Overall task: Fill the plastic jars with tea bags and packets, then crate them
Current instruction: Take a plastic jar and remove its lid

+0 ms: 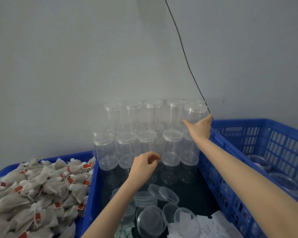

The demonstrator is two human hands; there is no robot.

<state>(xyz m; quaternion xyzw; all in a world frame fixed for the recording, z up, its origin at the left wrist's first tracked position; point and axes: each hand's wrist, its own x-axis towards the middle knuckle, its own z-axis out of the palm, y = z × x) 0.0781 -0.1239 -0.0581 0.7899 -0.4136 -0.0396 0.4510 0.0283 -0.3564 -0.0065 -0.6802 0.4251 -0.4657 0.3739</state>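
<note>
R hand (200,127) spread open at 1 o'clock, reaching the top clear lidded plastic jar (195,115) — light, slick, take mid-body; L hand (144,164) loosely curled, empty.

Clear glossy plastic jars (145,133) stacked at twelve o'clock, matt fibrous mesh tea bags (34,189) with red paper tags at eight o'clock, blue perforated hard-plastic crate (272,145) at three o'clock.

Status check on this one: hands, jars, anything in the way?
Right hand open, reaching the top-row jar. Left hand loosely curled at the lower jar stack, no grip visible. Loose lids lie below; nothing blocks.
</note>
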